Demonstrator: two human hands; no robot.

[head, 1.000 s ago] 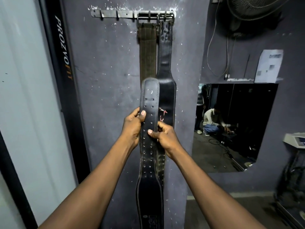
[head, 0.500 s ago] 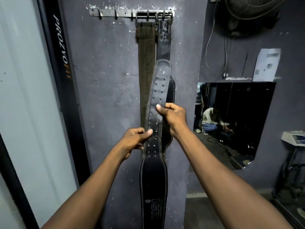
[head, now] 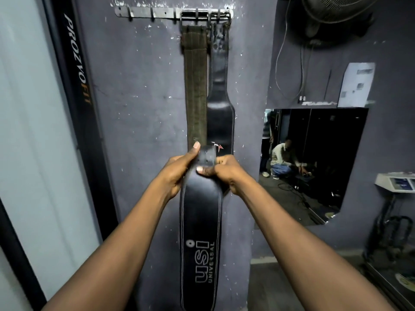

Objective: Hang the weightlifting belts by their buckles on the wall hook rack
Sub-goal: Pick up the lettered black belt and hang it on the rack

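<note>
Nearest me, the black leather belt (head: 199, 221) drops toward 6 o'clock, white-stitched and stamped "USI UNIVERSAL". My left hand (head: 177, 173) curls round its hole-punched strap end, thumb raised. My right hand (head: 224, 173) pinches it from 3 o'clock. Beyond, at 12 o'clock, an olive webbing belt (head: 195, 86) and a second black belt (head: 221, 108) hang from the hook rack (head: 157, 13).

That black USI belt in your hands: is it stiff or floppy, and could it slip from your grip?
Probably semi-stiff: the USI belt bends between the left hand and right hand, yet its wide part hangs flat and uncreased. Likely fairly heavy, as it looks like thick stitched leather. Its glossy face may be slippery.
</note>
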